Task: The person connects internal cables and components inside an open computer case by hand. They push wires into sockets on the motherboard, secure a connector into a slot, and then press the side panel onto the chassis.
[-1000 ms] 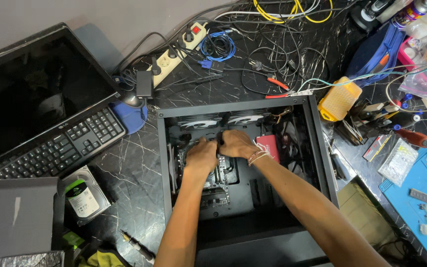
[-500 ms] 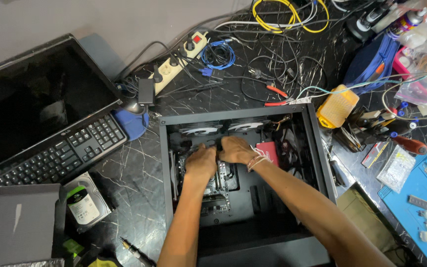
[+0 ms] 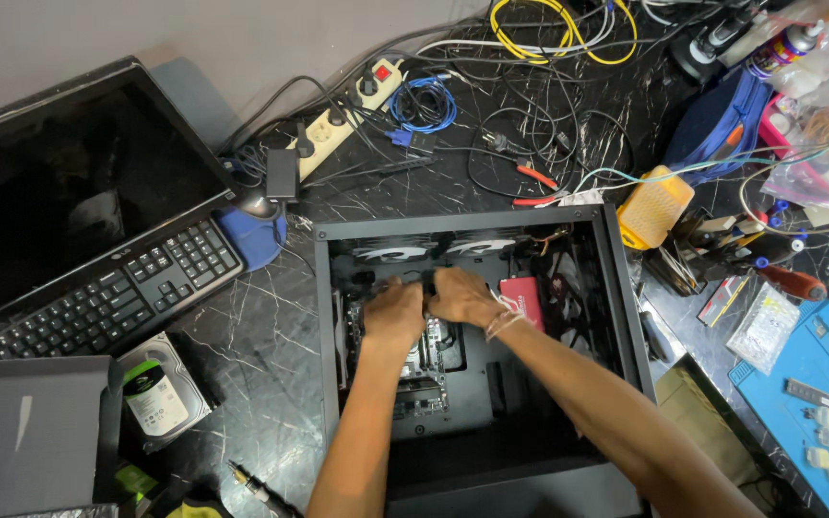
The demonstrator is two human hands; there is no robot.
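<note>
I am working over a black marbled table [image 3: 271, 317]; computer case [image 3: 626, 307], keyboard [image 3: 98, 302], hard drive [image 3: 160, 393], power strip [image 3: 343, 120], blue mat [image 3: 798, 384] are lying on it

We see two bare forearms with no sleeves reaching down to the wrists. Our left hand [image 3: 393, 315] wears nothing, no ring or watch in sight. Our right hand [image 3: 462, 295] has a thin pale band looped in a few strands around the wrist, just behind the hand
</note>
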